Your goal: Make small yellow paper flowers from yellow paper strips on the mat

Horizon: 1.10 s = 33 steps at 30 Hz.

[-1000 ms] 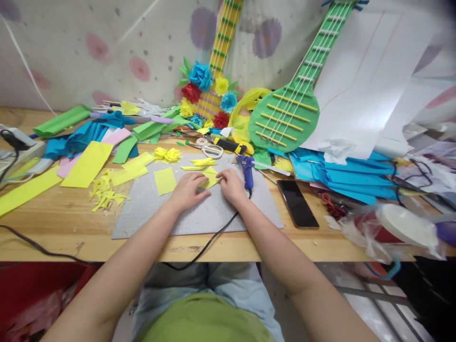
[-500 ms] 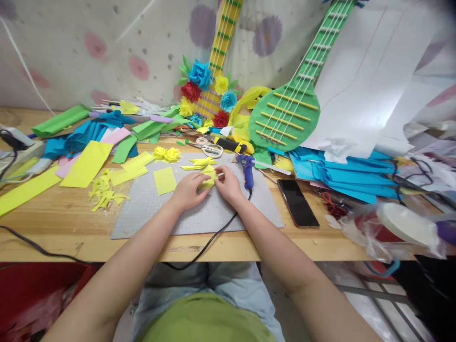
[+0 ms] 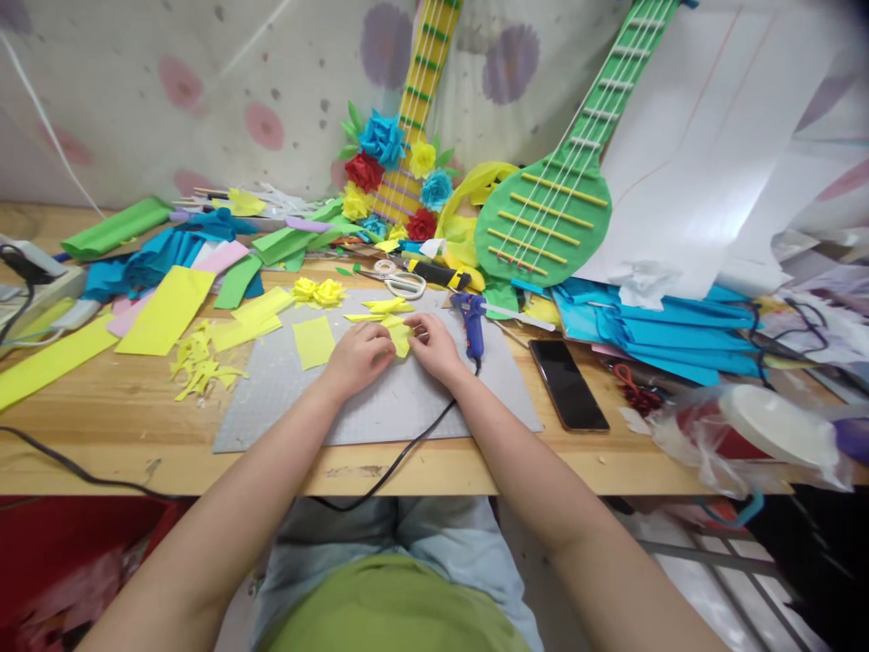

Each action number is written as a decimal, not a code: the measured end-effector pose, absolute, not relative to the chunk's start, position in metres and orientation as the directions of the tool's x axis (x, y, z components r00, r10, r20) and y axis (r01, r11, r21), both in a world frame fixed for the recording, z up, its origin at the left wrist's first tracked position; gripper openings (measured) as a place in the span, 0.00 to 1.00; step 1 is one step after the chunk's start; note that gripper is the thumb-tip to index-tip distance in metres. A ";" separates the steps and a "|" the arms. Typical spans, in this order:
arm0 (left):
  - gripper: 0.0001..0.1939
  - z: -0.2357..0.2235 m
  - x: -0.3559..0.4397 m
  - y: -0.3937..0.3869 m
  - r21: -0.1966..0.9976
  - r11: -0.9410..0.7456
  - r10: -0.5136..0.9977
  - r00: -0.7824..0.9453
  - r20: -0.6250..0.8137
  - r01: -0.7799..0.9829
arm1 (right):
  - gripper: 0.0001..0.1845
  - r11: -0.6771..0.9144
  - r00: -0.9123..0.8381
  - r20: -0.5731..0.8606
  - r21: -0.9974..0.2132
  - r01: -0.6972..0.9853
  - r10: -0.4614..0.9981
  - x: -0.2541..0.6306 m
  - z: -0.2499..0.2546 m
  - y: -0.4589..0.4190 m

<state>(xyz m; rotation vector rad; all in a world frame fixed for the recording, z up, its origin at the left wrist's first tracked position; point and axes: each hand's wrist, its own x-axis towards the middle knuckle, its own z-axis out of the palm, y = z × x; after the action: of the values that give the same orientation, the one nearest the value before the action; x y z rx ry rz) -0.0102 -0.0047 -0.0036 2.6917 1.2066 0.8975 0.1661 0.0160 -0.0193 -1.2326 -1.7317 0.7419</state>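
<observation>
Between my two hands is a small piece of yellow crepe paper point(image 3: 400, 339), its edges bent. My left hand point(image 3: 362, 357) pinches its left side, thumb and fingers close together. On the right side my right hand point(image 3: 434, 346) grips it with curled fingertips. Both hands are above the grey cutting mat point(image 3: 285, 407). Just behind them lie folded yellow paper strips point(image 3: 381, 308). A flat yellow square point(image 3: 313, 342) rests left of my left hand, with yellow paper flowers point(image 3: 319, 292) behind it. Right of my right hand lies a blue glue gun point(image 3: 470, 324).
Scissors point(image 3: 405, 286) and a black-and-yellow tool point(image 3: 438, 273) lie behind the mat. A phone point(image 3: 568, 385) is to the right. Yellow scraps point(image 3: 204, 362) lie left. A green paper instrument point(image 3: 543, 222) leans at the back. The glue gun's black cord point(image 3: 407, 450) crosses the mat.
The yellow paper between my hands has gone from a flatter sheet to a smaller, bent piece. My right hand has shifted slightly left, closer to my left hand.
</observation>
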 end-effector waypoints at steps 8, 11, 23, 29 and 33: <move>0.08 -0.009 -0.007 -0.001 0.276 -0.687 0.713 0.550 0.434 0.672 | 0.15 0.427 -0.267 0.335 -0.652 0.627 0.904 0.168 -0.009 0.007; 0.12 -0.008 -0.006 -0.003 0.351 -0.633 0.764 0.482 0.429 0.690 | 0.16 0.409 -0.310 0.270 -0.665 0.624 0.912 0.170 -0.009 0.004; 0.25 -0.008 0.007 -0.005 0.526 -0.454 0.890 0.346 0.296 0.719 | 0.18 0.353 -0.279 0.228 -0.742 0.571 0.933 0.174 -0.008 0.004; 0.27 -0.006 0.010 -0.004 0.630 -0.342 0.940 0.263 0.220 0.697 | 0.18 0.372 -0.342 0.196 -0.719 0.587 0.919 0.177 -0.005 0.003; 0.26 -0.007 0.009 -0.004 0.638 -0.347 0.938 0.241 0.250 0.688 | 0.16 0.324 -0.302 0.170 -0.740 0.589 0.938 0.176 -0.009 0.005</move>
<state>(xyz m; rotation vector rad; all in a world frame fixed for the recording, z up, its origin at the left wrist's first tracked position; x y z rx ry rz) 0.0091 -0.0037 -0.0067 2.1233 1.4902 0.8567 0.1756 0.0052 -0.0087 -1.3403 -1.9975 0.7576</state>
